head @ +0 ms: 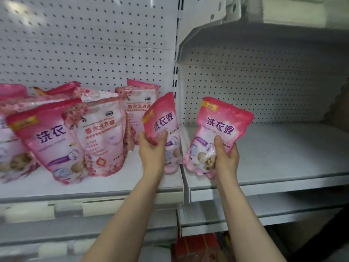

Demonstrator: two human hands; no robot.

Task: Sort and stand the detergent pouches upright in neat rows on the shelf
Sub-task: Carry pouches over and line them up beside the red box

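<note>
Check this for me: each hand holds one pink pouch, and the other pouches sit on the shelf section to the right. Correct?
Wrong side. The head view shows the other pouches on the left shelf section, not the right. The rest holds: the left hand grips one pink pouch, the right hand a second pink pouch.

Both bare forearms reach up, side by side. The left hand [152, 154] grips the left pouch [162, 118], thumb in front; the right hand [225, 157] grips the right pouch [222, 120] likewise.
</note>
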